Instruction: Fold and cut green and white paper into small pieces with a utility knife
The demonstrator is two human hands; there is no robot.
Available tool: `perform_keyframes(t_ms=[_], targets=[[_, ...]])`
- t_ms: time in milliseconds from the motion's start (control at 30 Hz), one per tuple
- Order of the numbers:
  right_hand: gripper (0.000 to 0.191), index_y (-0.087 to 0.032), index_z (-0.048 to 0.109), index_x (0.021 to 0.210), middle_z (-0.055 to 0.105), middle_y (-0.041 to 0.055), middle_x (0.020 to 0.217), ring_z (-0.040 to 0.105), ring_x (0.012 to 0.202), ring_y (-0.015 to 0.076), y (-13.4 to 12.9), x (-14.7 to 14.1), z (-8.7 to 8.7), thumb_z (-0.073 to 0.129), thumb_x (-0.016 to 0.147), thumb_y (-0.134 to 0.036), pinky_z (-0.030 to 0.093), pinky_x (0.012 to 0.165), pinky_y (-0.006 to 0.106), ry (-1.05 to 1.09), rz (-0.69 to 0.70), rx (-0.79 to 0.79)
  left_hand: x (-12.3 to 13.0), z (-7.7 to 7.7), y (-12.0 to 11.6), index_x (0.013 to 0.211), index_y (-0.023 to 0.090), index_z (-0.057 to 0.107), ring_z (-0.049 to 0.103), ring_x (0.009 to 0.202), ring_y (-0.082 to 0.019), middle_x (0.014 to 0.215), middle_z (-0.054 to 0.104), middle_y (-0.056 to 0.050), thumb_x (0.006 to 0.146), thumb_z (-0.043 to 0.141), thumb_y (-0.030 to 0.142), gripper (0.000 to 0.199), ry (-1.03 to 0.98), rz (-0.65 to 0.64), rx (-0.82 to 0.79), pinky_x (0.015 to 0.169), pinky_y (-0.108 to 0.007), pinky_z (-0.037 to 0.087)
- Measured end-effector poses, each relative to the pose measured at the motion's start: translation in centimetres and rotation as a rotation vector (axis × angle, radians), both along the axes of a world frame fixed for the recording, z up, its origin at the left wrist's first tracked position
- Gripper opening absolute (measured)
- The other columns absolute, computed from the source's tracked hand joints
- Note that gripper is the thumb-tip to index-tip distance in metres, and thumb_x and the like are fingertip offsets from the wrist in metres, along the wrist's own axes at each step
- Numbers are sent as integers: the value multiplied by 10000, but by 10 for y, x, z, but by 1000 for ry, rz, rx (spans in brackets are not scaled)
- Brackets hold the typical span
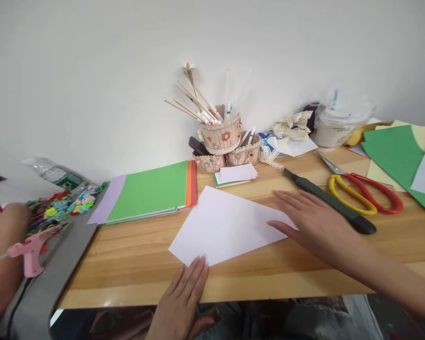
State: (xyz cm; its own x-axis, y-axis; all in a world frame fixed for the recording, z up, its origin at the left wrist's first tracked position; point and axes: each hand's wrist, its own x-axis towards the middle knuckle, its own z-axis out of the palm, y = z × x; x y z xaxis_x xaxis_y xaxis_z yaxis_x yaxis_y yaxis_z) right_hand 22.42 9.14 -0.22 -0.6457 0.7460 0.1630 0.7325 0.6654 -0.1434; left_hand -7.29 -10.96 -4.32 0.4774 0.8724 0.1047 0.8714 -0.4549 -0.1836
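Note:
A white sheet of paper [226,226] lies slantwise on the wooden table, in front of me. My left hand [184,293] rests at its near corner, fingers stretched out and fingertips touching the paper's edge. Over the sheet's right end is my right hand [306,219], its fingers extended and thumb apart; the paper's right tip is hidden beneath it. Just beyond that hand lies a dark green utility knife [335,205]. Scissors [361,186] with one yellow and one red handle lie farther right.
Coloured paper [148,191] is stacked at left. Decorated pots [221,137] with sticks and pens stand by the wall, behind small paper slips [239,173]. Green sheets [393,156] lie at right. On the grey table, another person's hand [12,219] is near a pink glue gun [31,250].

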Motion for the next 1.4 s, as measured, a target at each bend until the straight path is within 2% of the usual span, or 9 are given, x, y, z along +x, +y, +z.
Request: perform_keyframes(t_ms=[133,233,433,600,767,900,1033,1200,1400], targets=[[425,-130,568,1231,580,166,1257,547,1152,283,8,-61,20,595,855,-326,487,898,411,-76,56,-173,-10,-14,-17,1393,149,444,485,1293,-154,1356,558,-20,988,437,237,415,74,-145,167,1133,-299,317],[447,-135,554,1212,595,137,1177,604,1006,245,4,-83,23,651,828,-342,527,787,402,-152,18,-271,-17,-25,-29,1382,169,465,529,1249,-134,1261,635,-1,1007,401,229,385,59,-176,233,1142,-280,305],[316,-166,587,1123,611,67,1113,600,961,190,-6,-76,33,576,891,-380,508,821,419,-195,-2,-395,-22,-31,-30,1521,252,118,560,1218,-177,1171,693,-51,1033,280,261,514,-129,53,207,1033,-342,466],[179,-183,629,966,602,78,1122,552,1065,229,-14,-59,30,644,809,-267,489,776,343,-105,-71,-424,-34,-27,-18,1480,351,278,466,1307,-257,1390,534,-69,956,497,221,583,-326,202,161,981,-401,508],[493,-162,537,1234,482,170,1323,595,1013,292,-20,-50,22,651,757,-213,460,742,360,-61,-192,-478,-14,-20,-4,1428,294,407,397,1358,-259,1487,414,-63,946,505,249,494,-721,422,45,1097,-423,374],[634,-117,457,1336,544,201,1242,619,949,311,-25,-45,18,624,728,-180,438,742,372,-10,-208,-552,22,-15,11,1358,308,488,347,1385,-267,1495,400,-45,920,539,355,443,-1204,556,13,1149,-452,261],[624,-141,478,1334,622,155,1184,588,1037,307,-30,-37,12,568,717,-159,414,810,368,111,-167,-609,32,-11,28,1374,272,435,507,1249,-281,1363,519,-95,743,735,415,713,-1598,723,-24,1061,-411,396],[268,-206,672,970,697,28,908,616,805,207,-33,-23,12,581,719,-230,421,659,281,269,-33,-708,10,12,56,1313,232,499,637,906,-199,1285,566,-107,540,870,327,862,-1762,874,-188,809,-307,519],[159,-198,592,726,616,2,739,544,670,143,-20,-3,50,619,789,-341,406,594,253,454,96,-612,4,65,90,1014,161,698,523,555,-90,852,689,-46,551,861,323,517,-1771,760,-530,485,-187,353]])
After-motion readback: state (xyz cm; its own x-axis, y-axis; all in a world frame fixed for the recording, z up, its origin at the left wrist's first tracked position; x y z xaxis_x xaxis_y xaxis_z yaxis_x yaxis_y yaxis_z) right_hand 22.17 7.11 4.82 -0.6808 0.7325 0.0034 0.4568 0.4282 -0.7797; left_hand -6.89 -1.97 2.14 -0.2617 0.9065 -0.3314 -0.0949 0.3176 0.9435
